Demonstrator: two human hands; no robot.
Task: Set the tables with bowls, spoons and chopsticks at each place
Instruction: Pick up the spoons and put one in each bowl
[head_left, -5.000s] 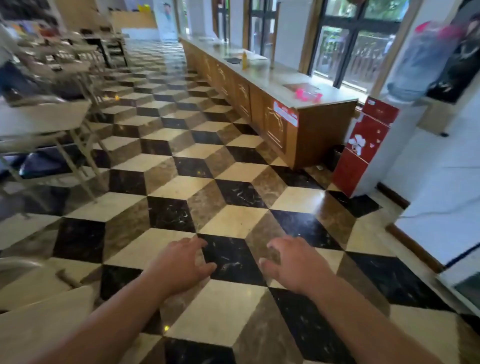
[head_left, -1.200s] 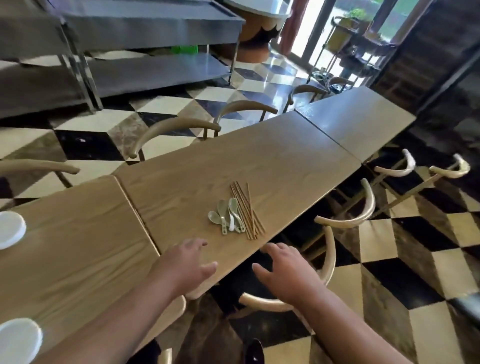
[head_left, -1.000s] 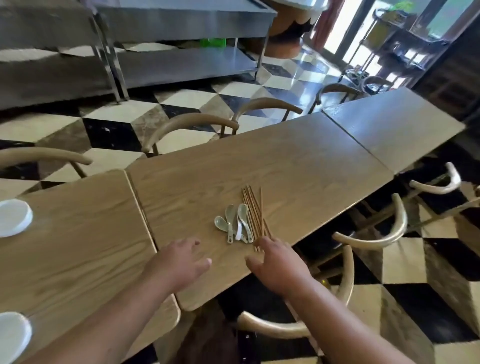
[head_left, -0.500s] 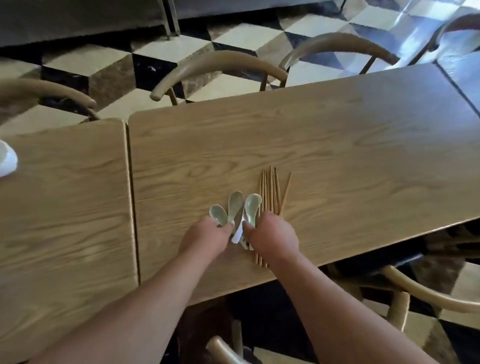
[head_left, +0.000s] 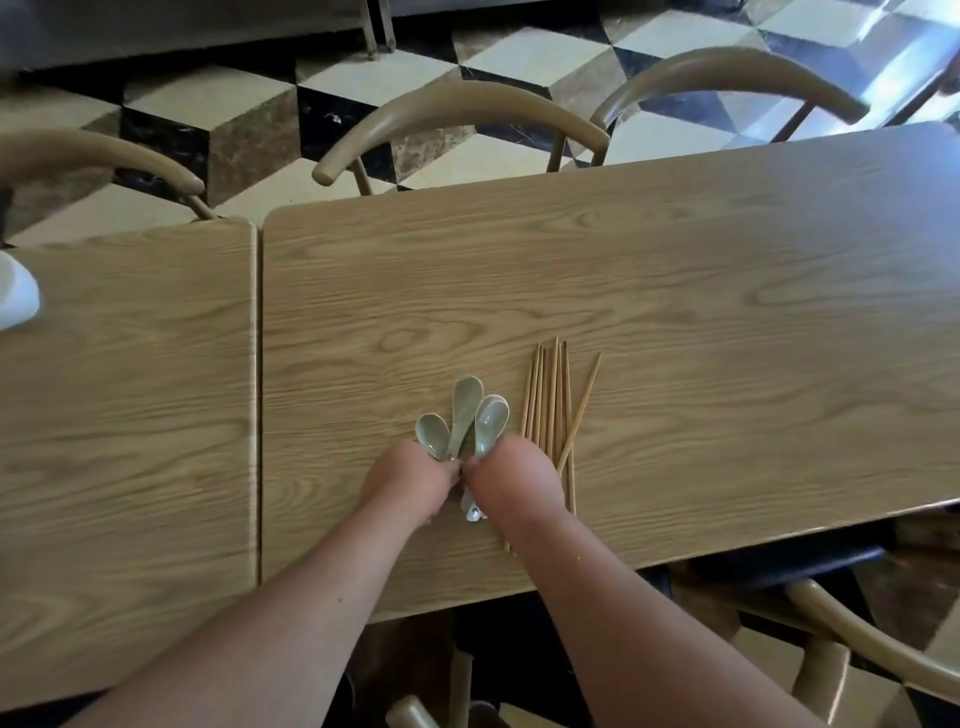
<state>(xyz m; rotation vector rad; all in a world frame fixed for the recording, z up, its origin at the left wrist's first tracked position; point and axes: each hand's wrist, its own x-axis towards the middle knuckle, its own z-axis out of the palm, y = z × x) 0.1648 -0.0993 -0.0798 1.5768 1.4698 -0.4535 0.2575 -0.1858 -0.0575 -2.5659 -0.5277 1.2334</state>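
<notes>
Head view: pale green glossy spoons (head_left: 465, 415)

spoons (head_left: 464, 415) on table (head_left: 675, 291), chopsticks (head_left: 553, 400) just right, chairs (head_left: 457, 122) behind

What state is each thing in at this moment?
Spoons: bunched, bowls fanned out, handles under both hands.
Chopsticks: loose bundle lying flat on the table, one stick angled off.
Left hand: closed on the spoon handles.
Right hand: closed on the spoon handles, resting over the chopsticks' near ends.
White bowl: on the neighbouring table, mostly out of frame.
Chairs: pushed in, unoccupied.
</notes>
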